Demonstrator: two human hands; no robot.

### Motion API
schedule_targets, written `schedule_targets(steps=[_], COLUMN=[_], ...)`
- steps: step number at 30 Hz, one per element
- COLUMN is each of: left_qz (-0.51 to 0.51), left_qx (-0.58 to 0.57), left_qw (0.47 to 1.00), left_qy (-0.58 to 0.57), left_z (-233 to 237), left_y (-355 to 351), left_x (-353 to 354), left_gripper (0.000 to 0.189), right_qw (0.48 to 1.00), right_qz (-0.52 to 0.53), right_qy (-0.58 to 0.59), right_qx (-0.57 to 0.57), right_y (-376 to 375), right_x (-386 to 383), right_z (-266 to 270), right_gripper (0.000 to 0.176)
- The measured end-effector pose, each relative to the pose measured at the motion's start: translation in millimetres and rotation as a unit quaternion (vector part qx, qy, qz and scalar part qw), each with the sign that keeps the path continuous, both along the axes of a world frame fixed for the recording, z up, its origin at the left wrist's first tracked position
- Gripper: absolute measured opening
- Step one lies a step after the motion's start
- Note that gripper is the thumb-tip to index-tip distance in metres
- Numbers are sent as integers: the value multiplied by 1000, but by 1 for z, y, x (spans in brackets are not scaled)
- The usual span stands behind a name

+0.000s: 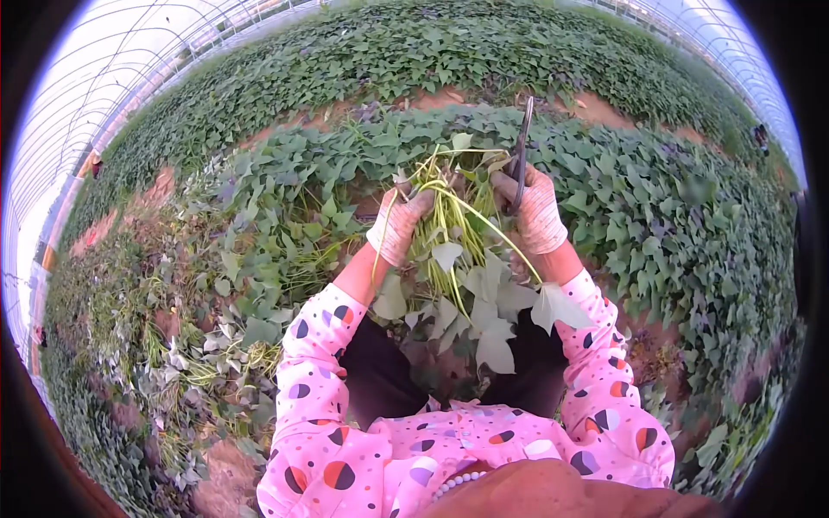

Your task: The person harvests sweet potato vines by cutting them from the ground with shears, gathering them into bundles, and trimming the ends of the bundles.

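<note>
A bunch of long yellow-green vine stems (449,220) hangs between my two gloved hands, its pale leaves (496,324) drooping over my lap. The fingers of my left hand (401,223) are closed round the stems at the left side of the bunch. On the other side, my right hand (531,210) is closed on dark-handled scissors (521,160), whose metal part points up and away from me. A stem runs across the top of the bunch to the right fingers. Leaves and stems partly hide the fingertips of both hands.
Leafy vine rows (673,198) spread ahead and to the right, with strips of bare soil (596,110) between them. Loose stems with wilted leaves (233,363) lie at the left. Arched greenhouse hoops (112,78) rise behind. Small distant figures show at both edges.
</note>
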State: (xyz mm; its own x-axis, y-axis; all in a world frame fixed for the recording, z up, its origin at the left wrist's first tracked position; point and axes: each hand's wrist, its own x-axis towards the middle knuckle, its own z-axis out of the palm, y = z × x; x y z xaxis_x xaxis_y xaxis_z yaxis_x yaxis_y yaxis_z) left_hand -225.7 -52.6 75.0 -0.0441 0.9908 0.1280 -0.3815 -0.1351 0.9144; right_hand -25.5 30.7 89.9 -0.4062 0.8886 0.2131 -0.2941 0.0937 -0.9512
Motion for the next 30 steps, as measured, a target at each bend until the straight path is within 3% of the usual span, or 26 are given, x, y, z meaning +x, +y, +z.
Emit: schedule_targets(steps=[2, 5, 8, 10, 13, 14, 15, 16, 17, 18, 19, 20, 21, 22, 24, 26, 27, 30], left_qz=[1, 124, 158, 126, 57, 49, 134, 204, 169, 181, 181, 146, 170, 57, 23, 82, 12, 84], left_qx=[-12, -50, -39, -54, 45, 42, 52, 65, 72, 5, -67, 51, 115, -26, 10, -79, -54, -65], left_qw=[1000, 991, 982, 986, 992, 992, 986, 942, 950, 960, 964, 984, 914, 991, 999, 986, 998, 992], left_qy=[11, 28, 100, 100, -106, -104, 80, 258, 252, 213, 183, 83, 349, 116, 35, 122, 21, 65], left_z=[-17, -38, -43, -74, -98, -101, -106, -110, -110, -111, -121, -80, -70, -48, -73, -52, -59, -71], left_y=[8, 16, 16, 32, 49, 51, 53, 57, 58, 62, 70, 44, 39, 33, 45, 37, 39, 46], left_x=[-11, 0, 13, 1, -2, -4, -9, -11, -26, -50, -42, -2, -12, -10, -39, -21, -27, -53], left_gripper=[35, 27, 27, 28, 35, 35, 35, 35, 35, 33, 31, 31, 29, 36, 39, 47, 55, 58], right_qw=[1000, 998, 986, 983, 961, 951, 952, 954, 962, 973, 956, 959, 948, 954, 956, 959, 955, 960], right_qz=[-3, 44, -14, -31, -59, -71, -84, -91, -97, -118, -175, -202, -233, -244, -235, -218, -215, -183], right_qy=[-2, -48, -156, -159, -235, -258, -238, -233, -215, -164, -192, -159, -181, -133, -149, -160, -182, -191], right_qx=[-14, -13, 47, 83, 138, 153, 173, 164, 140, 108, 133, 123, 119, 114, 89, 88, 95, 89], right_y=[-10, -21, -16, -4, -8, -8, -4, -2, 0, 0, 8, 13, 12, 4, 6, -4, -7, -18], right_x=[-3, -13, -22, -28, -31, -32, -38, -38, -41, -44, -49, -55, -57, -54, -65, -70, -74, -76], right_z=[-7, -17, -23, -38, -31, -29, -33, -36, -39, -42, -52, -59, -57, -48, -56, -56, -54, -47], right_gripper=[26, 36, 44, 45, 48, 48, 49, 47, 43, 42, 46, 45, 41, 40, 37, 33, 31, 28])
